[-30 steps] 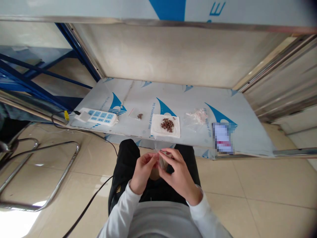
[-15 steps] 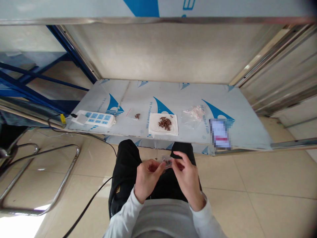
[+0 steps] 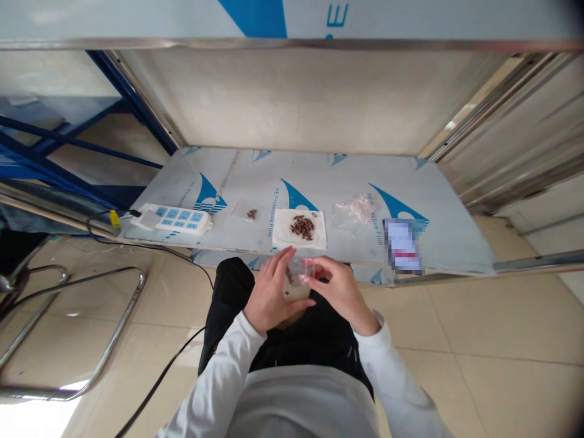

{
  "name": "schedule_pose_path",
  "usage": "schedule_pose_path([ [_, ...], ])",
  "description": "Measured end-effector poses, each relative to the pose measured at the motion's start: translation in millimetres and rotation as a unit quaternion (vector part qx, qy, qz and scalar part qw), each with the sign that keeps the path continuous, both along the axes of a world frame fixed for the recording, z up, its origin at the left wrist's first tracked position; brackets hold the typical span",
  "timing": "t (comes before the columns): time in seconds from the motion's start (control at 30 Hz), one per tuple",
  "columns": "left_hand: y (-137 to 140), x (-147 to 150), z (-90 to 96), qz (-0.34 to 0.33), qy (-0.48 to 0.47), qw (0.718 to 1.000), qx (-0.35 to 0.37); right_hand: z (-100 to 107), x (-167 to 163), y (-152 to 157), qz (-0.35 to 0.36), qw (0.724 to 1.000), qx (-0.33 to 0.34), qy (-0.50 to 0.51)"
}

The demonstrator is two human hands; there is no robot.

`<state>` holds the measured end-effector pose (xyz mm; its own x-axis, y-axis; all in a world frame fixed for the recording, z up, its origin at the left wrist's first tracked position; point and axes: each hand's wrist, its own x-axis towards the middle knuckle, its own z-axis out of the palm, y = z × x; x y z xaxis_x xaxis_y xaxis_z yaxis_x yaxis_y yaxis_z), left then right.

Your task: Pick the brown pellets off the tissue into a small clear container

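A small clear zip bag (image 3: 300, 272) with a few dark brown pieces in it is pinched at its right end by the thumb and fingers of my right hand (image 3: 340, 287). My left hand (image 3: 271, 292) is beside the bag, fingers stretched forward and thumb apart; whether its fingertips touch the bag is hard to see. Just beyond my hands, a heap of small brown pieces (image 3: 303, 227) lies on a white square of paper or cloth (image 3: 280, 234). Another small zip bag (image 3: 239, 210) with several brown pieces lies left of it.
The film-covered metal shelf (image 3: 301, 167) also holds a white power strip (image 3: 182, 219) at left, a pile of clear bags (image 3: 356, 213) and a blurred-out phone (image 3: 404, 246) at right. An upper shelf (image 3: 137, 24) hangs above. A metal-framed chair (image 3: 132, 316) and black cable (image 3: 159, 380) are left.
Both hands have moved forward toward the shelf edge with the bag. My left hand has released its pinch and spread its fingers, while my right hand keeps hold of the bag.
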<state>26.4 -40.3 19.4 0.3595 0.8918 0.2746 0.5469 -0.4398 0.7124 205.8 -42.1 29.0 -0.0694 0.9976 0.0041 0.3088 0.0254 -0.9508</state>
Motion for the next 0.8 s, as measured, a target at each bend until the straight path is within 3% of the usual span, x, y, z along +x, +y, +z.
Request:
schedule_pose_path([
  [0.1,36,11,-1.4,-0.036,0.057,0.998,-0.006,-4,3,23,0.007,0.999,-0.011,0.050],
  [0.2,75,23,1.0,-0.003,0.227,0.974,0.011,-11,7,51,-0.053,0.998,0.018,0.003],
  [0.33,120,39,7.0,0.039,0.325,0.945,0.007,-21,14,74,-0.136,0.988,0.049,-0.062],
  [0.5,154,65,7.7,0.046,0.413,0.909,-0.004,-37,14,64,-0.163,0.983,0.049,-0.067],
  [0.8,175,99,-4.7,0.009,0.479,0.878,0.009,-67,3,42,-0.181,0.979,0.012,-0.089],
])
